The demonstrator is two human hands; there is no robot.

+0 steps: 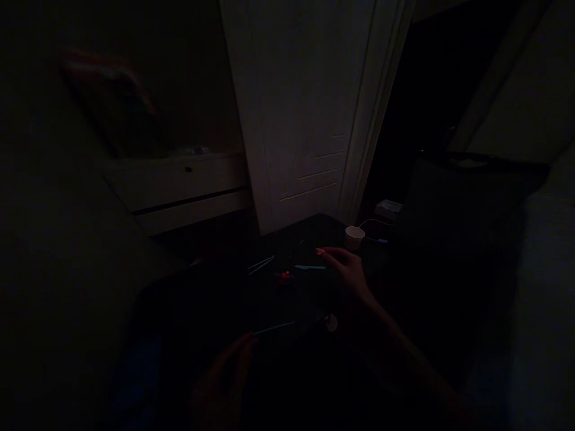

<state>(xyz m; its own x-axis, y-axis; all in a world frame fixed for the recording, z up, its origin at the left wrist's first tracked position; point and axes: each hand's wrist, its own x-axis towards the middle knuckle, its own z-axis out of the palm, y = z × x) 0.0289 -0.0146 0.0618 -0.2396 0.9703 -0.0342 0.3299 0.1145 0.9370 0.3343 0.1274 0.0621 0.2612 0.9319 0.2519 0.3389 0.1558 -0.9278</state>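
Observation:
The room is very dark. My right hand [345, 269] reaches out over a dark low table [215, 293], fingers curled, tips next to a thin blue stick [309, 267]. My left hand [229, 371] is low and near me, pinching the end of another thin blue stick [275, 328]. A small red-orange object [284, 276] lies on the table left of the right hand. A pair of pale thin sticks [260, 264] lies further left.
A small paper cup [354, 237] stands at the table's far corner. A white door [309, 108] rises behind the table. White drawers [179, 191] are at left. A dark seat or box [458, 227] stands to the right, and a white cable runs by the cup.

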